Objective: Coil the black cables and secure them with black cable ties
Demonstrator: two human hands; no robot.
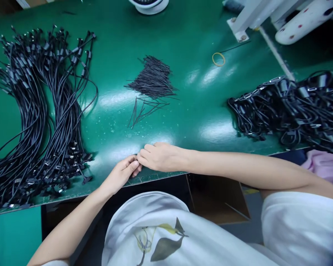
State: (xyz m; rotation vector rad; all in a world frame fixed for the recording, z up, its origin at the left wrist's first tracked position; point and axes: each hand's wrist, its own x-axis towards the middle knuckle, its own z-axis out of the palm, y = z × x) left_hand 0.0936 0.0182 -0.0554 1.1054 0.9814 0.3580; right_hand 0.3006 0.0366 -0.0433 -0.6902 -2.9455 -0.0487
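Observation:
At the front edge of the green table [199, 107], my left hand [124, 171] and my right hand [158, 157] meet fingertip to fingertip. Both are closed in a pinch, and whatever is between the fingers, if anything, is hidden. Just beyond them lie a few loose thin black ties [140, 112], scattered on the tabletop. Behind these sits a heap of the same short black strips [155, 78]. To the left of my hands spreads a large bunch of straight black cables [59, 107] with plugs at both ends.
Coiled, bundled black cables [291, 107] are piled at the right. A yellow rubber band [218, 59] lies near a white metal bracket [242, 27]. A round white object [149, 6] stands at the back. Below the table edge is an open cardboard box [216, 199].

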